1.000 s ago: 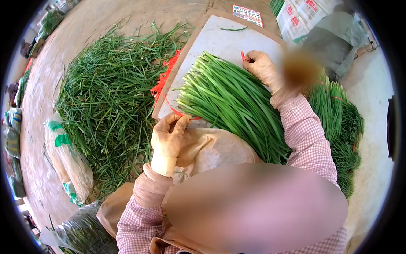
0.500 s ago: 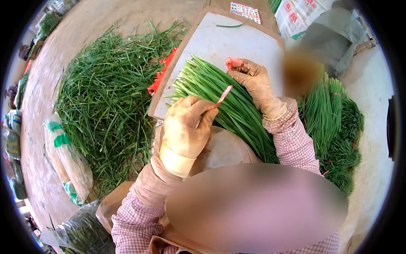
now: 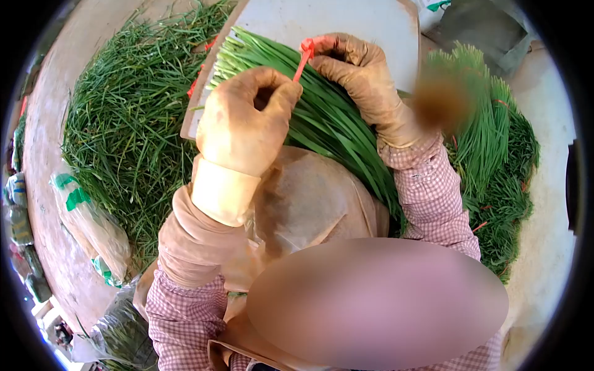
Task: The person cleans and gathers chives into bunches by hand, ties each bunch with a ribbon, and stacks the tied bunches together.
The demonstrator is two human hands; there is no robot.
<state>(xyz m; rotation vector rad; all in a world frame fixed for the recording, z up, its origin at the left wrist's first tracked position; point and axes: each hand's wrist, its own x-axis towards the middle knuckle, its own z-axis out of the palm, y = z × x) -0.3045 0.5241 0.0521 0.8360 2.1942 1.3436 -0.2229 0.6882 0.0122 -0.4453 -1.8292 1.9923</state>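
A bundle of long green leafy stalks [image 3: 334,127] lies across a pale board [image 3: 346,18], its pale cut ends toward the upper left. Above the bundle, a red tie [image 3: 304,59] stretches between my hands. Gloved and pinched closed, my left hand [image 3: 247,117] grips the lower end of the tie. My right hand [image 3: 362,77], gloved too, pinches the tie's upper end, where the red strip is bunched at the fingertips. The part of the tie around the bundle is hidden by the hands.
Loose green stalks [image 3: 130,117] are heaped on the left, beside a rolled plastic bag [image 3: 93,222]. Tied green bundles [image 3: 486,136] lie at the right. A clear bag of greens [image 3: 124,334] sits at the lower left. A blurred oval covers the lower middle.
My left hand has come up from the board's lower edge, bringing its end of the tie over the bundle. My right hand has moved left to meet it. The view has shifted too.
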